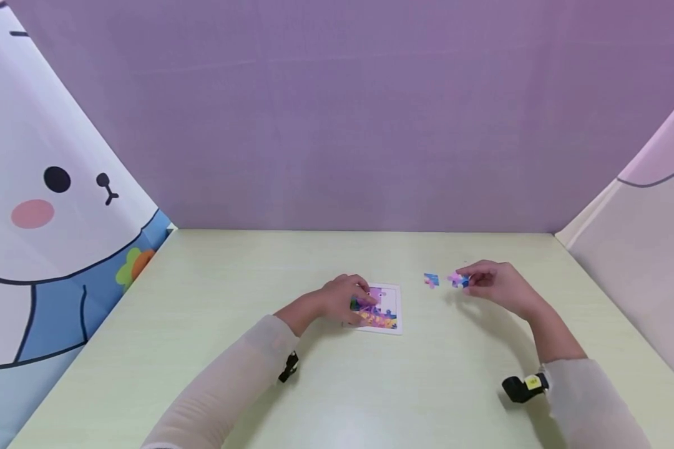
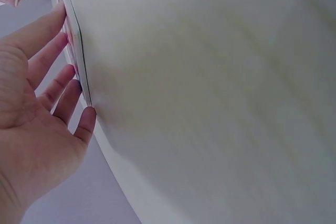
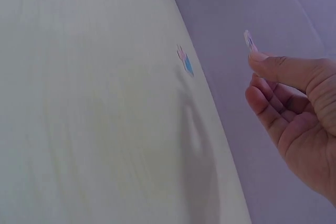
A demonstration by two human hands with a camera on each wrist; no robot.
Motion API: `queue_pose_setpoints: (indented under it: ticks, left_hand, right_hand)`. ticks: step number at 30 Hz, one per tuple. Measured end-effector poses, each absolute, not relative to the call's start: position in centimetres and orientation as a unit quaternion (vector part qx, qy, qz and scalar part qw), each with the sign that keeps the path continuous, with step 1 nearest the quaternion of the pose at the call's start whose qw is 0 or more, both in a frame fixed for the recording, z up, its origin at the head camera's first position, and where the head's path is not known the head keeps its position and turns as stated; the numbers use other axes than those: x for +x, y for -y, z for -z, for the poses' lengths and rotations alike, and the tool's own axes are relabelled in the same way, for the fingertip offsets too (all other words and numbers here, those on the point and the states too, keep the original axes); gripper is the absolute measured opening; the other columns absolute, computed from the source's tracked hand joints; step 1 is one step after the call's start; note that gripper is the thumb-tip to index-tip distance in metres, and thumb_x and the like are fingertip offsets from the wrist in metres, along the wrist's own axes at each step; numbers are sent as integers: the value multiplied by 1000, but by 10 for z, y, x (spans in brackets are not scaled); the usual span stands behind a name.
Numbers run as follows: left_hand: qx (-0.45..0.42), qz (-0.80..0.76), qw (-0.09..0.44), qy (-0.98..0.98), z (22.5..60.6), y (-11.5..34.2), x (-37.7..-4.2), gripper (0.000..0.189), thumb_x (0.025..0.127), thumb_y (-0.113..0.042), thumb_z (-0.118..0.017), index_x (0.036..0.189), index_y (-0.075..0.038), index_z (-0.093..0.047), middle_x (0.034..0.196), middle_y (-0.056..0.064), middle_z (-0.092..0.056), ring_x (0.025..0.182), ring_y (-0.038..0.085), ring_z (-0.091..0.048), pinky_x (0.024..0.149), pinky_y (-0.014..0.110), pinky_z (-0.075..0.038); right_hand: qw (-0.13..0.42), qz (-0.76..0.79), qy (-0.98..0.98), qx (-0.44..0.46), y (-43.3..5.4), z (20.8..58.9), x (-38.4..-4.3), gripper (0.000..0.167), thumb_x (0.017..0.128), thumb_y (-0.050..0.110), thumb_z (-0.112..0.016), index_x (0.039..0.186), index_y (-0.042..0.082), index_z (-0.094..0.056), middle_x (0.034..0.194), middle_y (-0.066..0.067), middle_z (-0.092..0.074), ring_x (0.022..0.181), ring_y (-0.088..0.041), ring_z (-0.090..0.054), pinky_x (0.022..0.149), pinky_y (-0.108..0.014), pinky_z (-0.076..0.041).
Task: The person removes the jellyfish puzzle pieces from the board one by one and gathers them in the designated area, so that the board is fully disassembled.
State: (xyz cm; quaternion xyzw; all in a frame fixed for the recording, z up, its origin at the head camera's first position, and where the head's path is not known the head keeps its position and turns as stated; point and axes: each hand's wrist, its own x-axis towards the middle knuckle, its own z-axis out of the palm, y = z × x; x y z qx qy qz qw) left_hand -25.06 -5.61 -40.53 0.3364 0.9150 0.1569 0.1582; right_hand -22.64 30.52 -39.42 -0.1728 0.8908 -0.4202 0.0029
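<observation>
A white-bordered jigsaw puzzle board (image 1: 399, 312) lies on the table, partly filled with colourful pieces; a white gap shows at its upper right. My left hand (image 1: 341, 299) rests on the board's left side and hides part of it. In the left wrist view, its spread fingers (image 2: 65, 100) touch the board along its edge. My right hand (image 1: 500, 287) pinches a pink and blue puzzle piece (image 1: 457, 279) between thumb and fingers, above the table. That piece appears nearly edge-on in the right wrist view, at the thumb tip.
One loose blue and pink puzzle piece (image 1: 431, 280) lies on the pale table (image 1: 230, 268), between the board and my right hand. A purple backdrop (image 1: 348, 125) stands behind the table. Printed cartoon panels (image 1: 45, 262) flank both sides.
</observation>
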Motion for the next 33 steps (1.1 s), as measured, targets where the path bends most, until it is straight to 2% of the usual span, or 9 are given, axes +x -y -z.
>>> queue_pose_setpoints:
  ticks: [12, 22, 33]
  left_hand:
    - [337, -160, 166, -913, 404, 56, -250, 48, 85, -26, -76, 131, -26, -64, 138, -1, -46, 129, 23, -36, 107, 43, -31]
    - [335, -158, 160, -915, 409, 56, -251, 48, 84, -26, -77, 130, -28, -64, 138, -2, -47, 130, 23, -37, 107, 43, -31]
    - [340, -157, 156, -914, 405, 57, -251, 48, 85, -27, -77, 131, -27, -64, 138, -2, -46, 128, 22, -37, 106, 42, -31]
  right_hand:
    - [20, 402, -904, -143, -322, 403, -241, 36, 86, 1, -71, 122, -2, -66, 98, -14, -66, 85, -15, -60, 71, -22, -52]
    - [37, 397, -908, -132, -327, 415, -257, 34, 85, -1, -70, 119, -4, -66, 95, -12, -66, 83, -19, -59, 68, -26, -53]
    - [41, 365, -919, -143, -327, 418, -271, 32, 85, -2, -70, 117, -4, -68, 104, -16, -66, 85, -22, -56, 66, -26, -50]
